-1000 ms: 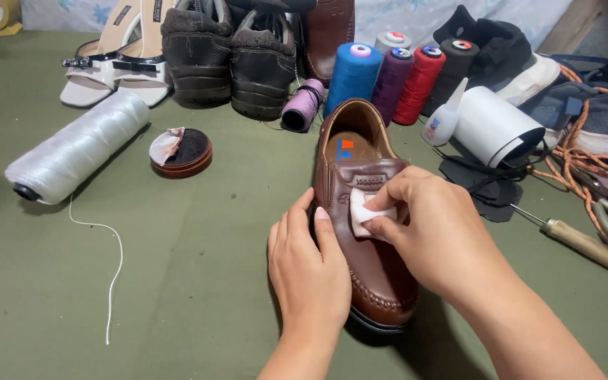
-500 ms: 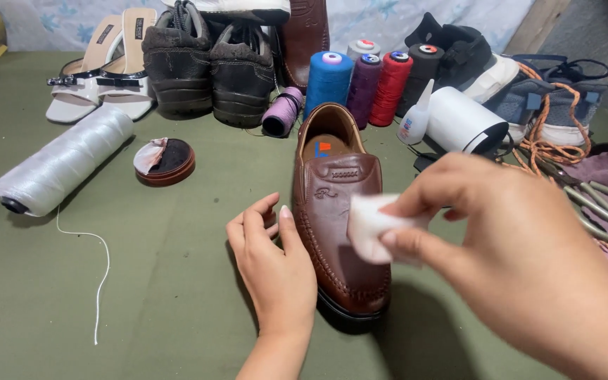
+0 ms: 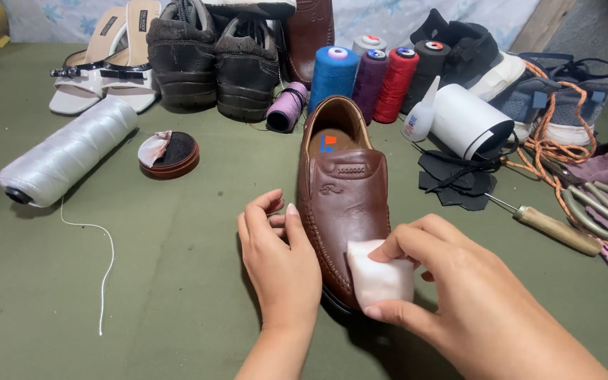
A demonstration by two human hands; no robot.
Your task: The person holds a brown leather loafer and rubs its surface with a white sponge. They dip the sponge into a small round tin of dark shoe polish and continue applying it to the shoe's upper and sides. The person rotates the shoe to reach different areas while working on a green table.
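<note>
A brown leather loafer (image 3: 343, 190) lies on the green cloth table (image 3: 177, 281), its toe pointing toward me. My left hand (image 3: 279, 264) rests against the shoe's left side near the toe, thumb on the leather. My right hand (image 3: 459, 302) pinches a small white pad (image 3: 380, 279) and presses it onto the toe of the loafer. The toe tip is hidden behind the pad and my fingers.
An open round tin of dark polish (image 3: 169, 153) sits left of the shoe, beside a big white thread spool (image 3: 68, 151) with a loose strand. Behind stand coloured thread cones (image 3: 367, 74), black shoes (image 3: 212, 53), white sandals (image 3: 100, 60) and a glue bottle (image 3: 420, 112). Scissors (image 3: 599, 204) and an awl (image 3: 550, 226) lie right.
My right hand lifted the white pad off the shoe's vamp, swung out to the right, and now presses it on the toe. My left hand stayed on the shoe's side.
</note>
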